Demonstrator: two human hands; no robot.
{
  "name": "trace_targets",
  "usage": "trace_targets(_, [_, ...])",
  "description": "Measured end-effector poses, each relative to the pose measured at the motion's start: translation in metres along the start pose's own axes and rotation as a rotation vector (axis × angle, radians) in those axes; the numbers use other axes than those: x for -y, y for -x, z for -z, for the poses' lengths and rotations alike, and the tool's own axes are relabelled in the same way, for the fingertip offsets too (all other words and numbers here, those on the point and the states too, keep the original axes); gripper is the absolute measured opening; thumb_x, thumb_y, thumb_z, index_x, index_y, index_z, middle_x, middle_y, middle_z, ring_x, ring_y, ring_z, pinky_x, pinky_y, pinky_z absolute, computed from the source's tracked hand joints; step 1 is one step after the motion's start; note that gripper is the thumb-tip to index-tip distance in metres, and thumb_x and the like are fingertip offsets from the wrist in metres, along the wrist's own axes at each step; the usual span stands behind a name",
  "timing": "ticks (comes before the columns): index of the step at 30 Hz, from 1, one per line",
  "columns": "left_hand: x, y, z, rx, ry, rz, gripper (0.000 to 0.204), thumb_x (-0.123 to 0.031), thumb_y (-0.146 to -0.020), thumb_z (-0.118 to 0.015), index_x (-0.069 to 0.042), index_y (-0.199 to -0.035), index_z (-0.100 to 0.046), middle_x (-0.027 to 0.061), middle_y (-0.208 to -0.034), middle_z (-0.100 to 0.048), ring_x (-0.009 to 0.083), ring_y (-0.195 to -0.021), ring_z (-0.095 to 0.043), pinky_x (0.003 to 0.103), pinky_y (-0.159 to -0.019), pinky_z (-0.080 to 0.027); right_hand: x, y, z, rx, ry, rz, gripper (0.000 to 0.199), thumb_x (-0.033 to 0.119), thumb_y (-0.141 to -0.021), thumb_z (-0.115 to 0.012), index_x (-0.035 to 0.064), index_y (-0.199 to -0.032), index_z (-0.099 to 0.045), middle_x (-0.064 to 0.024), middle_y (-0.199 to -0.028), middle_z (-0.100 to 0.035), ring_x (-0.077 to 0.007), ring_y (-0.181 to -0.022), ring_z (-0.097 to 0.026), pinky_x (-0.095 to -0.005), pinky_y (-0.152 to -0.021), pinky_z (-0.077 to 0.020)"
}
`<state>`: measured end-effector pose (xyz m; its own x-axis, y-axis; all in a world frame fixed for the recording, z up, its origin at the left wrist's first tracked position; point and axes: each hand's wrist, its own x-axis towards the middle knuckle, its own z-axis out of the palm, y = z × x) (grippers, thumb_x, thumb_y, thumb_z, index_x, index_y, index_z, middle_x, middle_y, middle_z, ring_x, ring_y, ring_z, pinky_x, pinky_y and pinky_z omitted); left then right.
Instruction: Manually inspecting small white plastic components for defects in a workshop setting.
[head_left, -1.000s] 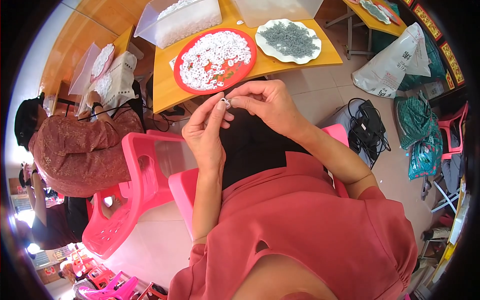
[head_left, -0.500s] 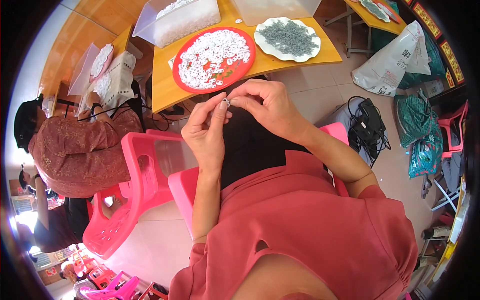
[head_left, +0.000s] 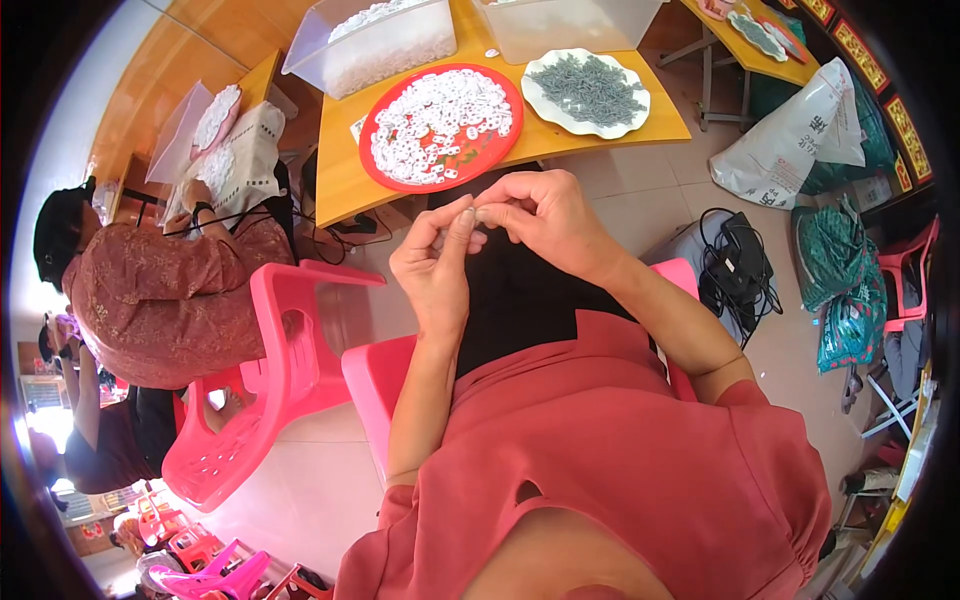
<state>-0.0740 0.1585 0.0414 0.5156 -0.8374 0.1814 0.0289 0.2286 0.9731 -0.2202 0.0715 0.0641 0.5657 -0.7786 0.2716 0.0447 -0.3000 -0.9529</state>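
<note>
My left hand (head_left: 436, 270) and my right hand (head_left: 553, 222) meet fingertip to fingertip above my lap, just in front of the table's near edge. Each pinches with thumb and forefinger. Between the left fingertips is a small white plastic piece, now almost wholly covered by the fingers. Whatever the right fingertips grip is too small and hidden to make out. Beyond the hands lies a red round tray (head_left: 514, 130) spread with white plastic pieces (head_left: 440, 112), each with small holes. To its right a white scalloped plate (head_left: 632, 118) carries a heap of small grey pins (head_left: 588, 90).
Clear plastic bins (head_left: 390, 50) stand at the back of the yellow table (head_left: 345, 190). A person (head_left: 170, 300) sits at another table on the left, beside a pink chair (head_left: 290, 370). On the right are a black cable bundle (head_left: 738, 255), a white sack (head_left: 775, 140) and green bags (head_left: 835, 260).
The view has shifted slightly, so table and hands appear lower and further right. My fingertips have drawn closer together, covering the small piece that showed between them before.
</note>
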Motion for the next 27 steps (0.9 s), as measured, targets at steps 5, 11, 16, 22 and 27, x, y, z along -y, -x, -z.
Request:
trace_targets(5, [-0.003, -0.001, -0.002, -0.015, 0.08, 0.034, 0.019, -0.001, -0.099, -0.071, 0.005, -0.117, -0.075, 0.0053, -0.095, -0.073, 0.0091, -0.08, -0.069, 0.021, -0.072, -0.056, 0.002, -0.003, 0.004, 0.049, -0.073, -0.104, 0.014, 0.01, -0.099, -0.071, -0.0021, -0.103, -0.077, -0.001, -0.077, -0.071, -0.005, -0.063, -0.059, -0.023, -0.055, -0.0477])
trace_targets(11, [-0.005, -0.004, -0.001, -0.002, 0.115, 0.06, 0.022, -0.001, -0.099, -0.07, 0.006, -0.12, -0.073, 0.0062, -0.098, -0.074, 0.0097, -0.083, -0.07, 0.022, -0.074, -0.057, 0.006, -0.008, 0.007, 0.048, 0.033, -0.074, 0.016, 0.012, -0.1, -0.07, -0.0019, -0.104, -0.076, -0.0019, -0.079, -0.072, -0.0049, -0.064, -0.059, -0.0231, -0.056, -0.048])
trace_targets(16, [-0.006, -0.004, 0.008, 0.014, 0.114, 0.064, 0.02, -0.001, -0.099, -0.069, 0.004, -0.119, -0.073, 0.0064, -0.098, -0.075, 0.0095, -0.081, -0.07, 0.022, -0.073, -0.057, 0.005, -0.009, -0.006, 0.018, 0.077, -0.041, 0.015, 0.011, -0.1, -0.068, -0.0014, -0.104, -0.076, -0.0019, -0.08, -0.072, -0.0055, -0.064, -0.059, -0.0233, -0.057, -0.0475])
trace_targets(22, [-0.021, 0.005, 0.021, 0.003, 0.173, 0.087, 0.017, -0.002, -0.099, -0.07, 0.003, -0.115, -0.073, 0.0076, -0.098, -0.076, 0.01, -0.08, -0.071, 0.023, -0.072, -0.057, 0.008, -0.001, -0.032, -0.033, 0.091, -0.025, 0.015, 0.013, -0.101, -0.069, -0.0001, -0.105, -0.076, -0.0005, -0.08, -0.071, -0.0045, -0.066, -0.059, -0.0222, -0.058, -0.0475])
trace_targets(27, [-0.013, 0.009, 0.034, 0.016, 0.222, 0.095, 0.016, -0.004, -0.1, -0.07, 0.002, -0.114, -0.073, 0.0065, -0.095, -0.076, 0.009, -0.078, -0.07, 0.023, -0.071, -0.057, 0.011, 0.01, -0.045, -0.071, 0.043, -0.1, 0.012, 0.008, -0.099, -0.071, -0.001, -0.104, -0.076, 0.0009, -0.077, -0.069, -0.003, -0.064, -0.057, -0.0208, -0.056, -0.044])
